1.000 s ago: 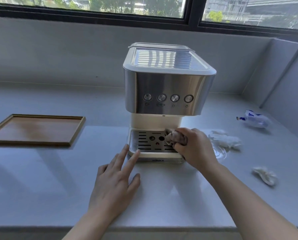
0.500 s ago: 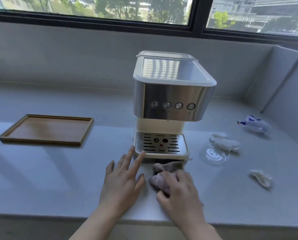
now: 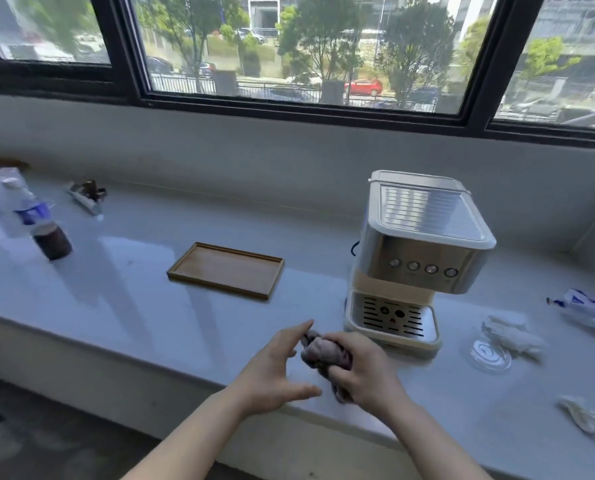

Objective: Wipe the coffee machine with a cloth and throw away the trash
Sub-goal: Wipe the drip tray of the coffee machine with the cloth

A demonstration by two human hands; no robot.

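From the head view, I see my right hand [image 3: 365,370] with its fingers curled tight around the bunched purple-grey cloth [image 3: 325,355], held above the table [image 3: 150,306] edge just in front of the coffee machine [image 3: 420,258]. My left hand [image 3: 275,368] hovers beside the cloth, fingers spread and holding nothing. Crumpled tissues [image 3: 512,336] and a clear plastic lid [image 3: 486,353] lie right of the machine, a wooden tray [image 3: 225,270] left of it.

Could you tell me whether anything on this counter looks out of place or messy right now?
Yes. Loose trash lies to the right of the coffee machine: a crumpled tissue beside a clear plastic lid, another tissue wad near the front edge, and a squashed plastic wrapper. Nothing looks spilled or damaged.
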